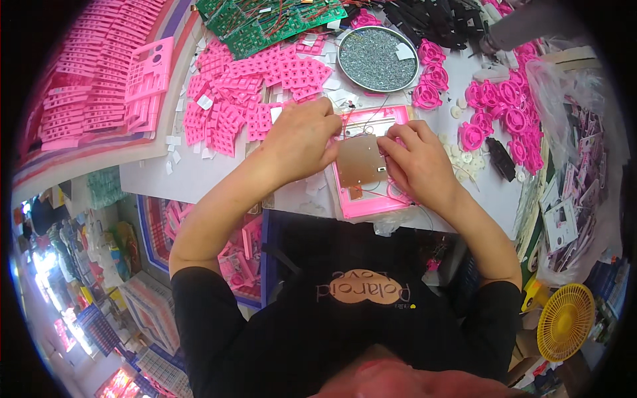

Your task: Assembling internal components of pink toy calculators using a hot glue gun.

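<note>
A pink plastic casing (pixel 343 192) lies on the table in front of me, with a brown circuit board (pixel 360 161) set over its middle. Thin wires run around the board. My left hand (pixel 302 140) is at the casing's upper left edge, its fingers pinched together; what they hold is too small to make out. On the other side, my right hand (pixel 423 166) has curled fingers and thumb at the board's upper right corner. Whether those fingertips hold the board or a wire is hidden.
Behind the casing stands a round tray of small screws (pixel 378 58). Pink keypad pieces (pixel 222 99) are heaped at left, below green circuit boards (pixel 265 23). Pink ring parts (pixel 494 106) lie at right, beside a black part (pixel 500 159). Stacked pink casings (pixel 99 66) fill the far left.
</note>
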Demonstrator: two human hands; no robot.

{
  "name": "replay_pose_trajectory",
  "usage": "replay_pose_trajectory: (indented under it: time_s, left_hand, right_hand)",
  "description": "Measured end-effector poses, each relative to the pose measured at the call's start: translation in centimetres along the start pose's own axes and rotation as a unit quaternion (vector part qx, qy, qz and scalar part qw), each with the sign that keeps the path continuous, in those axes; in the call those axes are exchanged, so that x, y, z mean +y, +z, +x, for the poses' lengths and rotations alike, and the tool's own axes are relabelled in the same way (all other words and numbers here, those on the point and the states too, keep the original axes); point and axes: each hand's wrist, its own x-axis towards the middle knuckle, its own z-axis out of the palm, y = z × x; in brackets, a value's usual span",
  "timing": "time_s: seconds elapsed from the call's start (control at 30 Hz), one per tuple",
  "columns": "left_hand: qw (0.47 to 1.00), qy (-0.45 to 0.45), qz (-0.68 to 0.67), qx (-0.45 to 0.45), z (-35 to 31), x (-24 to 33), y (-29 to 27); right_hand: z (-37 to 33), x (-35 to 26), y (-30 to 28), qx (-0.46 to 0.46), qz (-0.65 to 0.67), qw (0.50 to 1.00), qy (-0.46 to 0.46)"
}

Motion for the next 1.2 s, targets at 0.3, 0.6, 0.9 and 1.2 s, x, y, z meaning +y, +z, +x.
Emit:
replay_pose_trajectory:
  time_s: [0.3, 0.6, 0.9, 1.2]
  left_hand:
    - [0.999, -0.019, -0.007, -0.031, 0.8, 0.5, 0.7]
    - [0.996, -0.008, 0.04, -0.079, -3.1, 3.6, -5.1]
    - [0.986, 0.144, 0.037, 0.079, 4.4, 1.0, 0.1]
    - [0.966, 0.195, 0.154, -0.073, 5.7, 1.5, -0.3]
  right_hand:
    - [-0.1, 0.2, 0.2, 0.01, -0.006, 1.0, -0.002]
    - [-0.3, 0.1, 0.2, 0.004, -0.006, 1.0, 0.007]
    - [-0.2, 0.2, 0.3, 0.018, -0.019, 1.0, -0.006]
    - [-0.3, 0.3, 0.4, 0.04, -0.003, 0.999, -0.007]
